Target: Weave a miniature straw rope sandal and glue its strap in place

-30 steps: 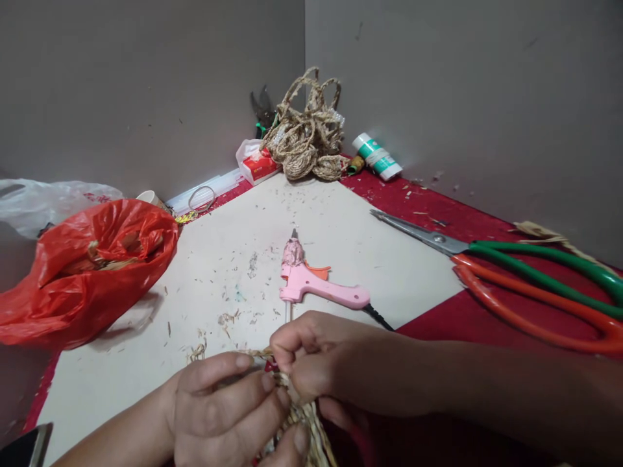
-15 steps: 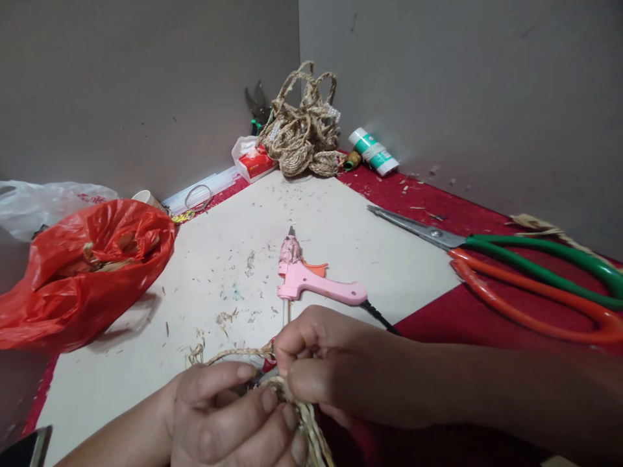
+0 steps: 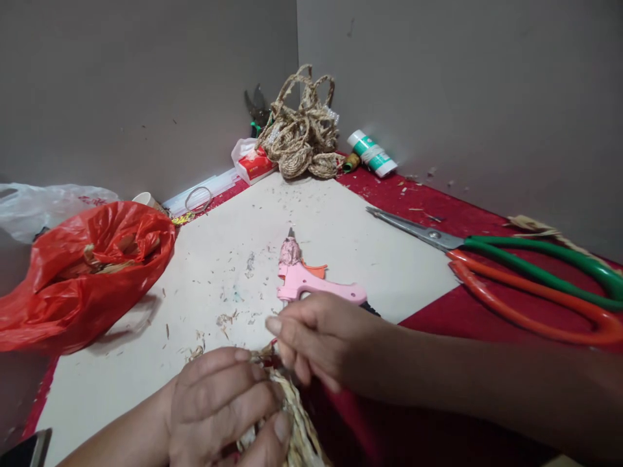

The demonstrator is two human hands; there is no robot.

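My left hand (image 3: 226, 405) is closed around a woven straw piece (image 3: 300, 421) of thick pale braided strands at the bottom middle. The fingers hide much of its shape. My right hand (image 3: 324, 337) is just above and to the right of that piece. Its thumb presses against the curled fingers in a pinch; whatever lies between them is hidden, though a sliver of red shows beside the fingertips. Beyond the right hand a pink glue gun (image 3: 304, 283) lies on its side, its nozzle facing away and its handle partly covered by the hand.
Large scissors (image 3: 440, 237) with green and orange handles lie on the right. A red plastic bag (image 3: 102, 305) with dry straw sits on the left. Coiled straw rope (image 3: 299, 130) is heaped in the back corner beside a white-and-green roll (image 3: 372, 154). Straw scraps dot the white board (image 3: 389, 259).
My right hand has shifted slightly up and left, away from the straw piece, its thumb now on top. My left hand has turned over the piece, showing more of its braided strands.
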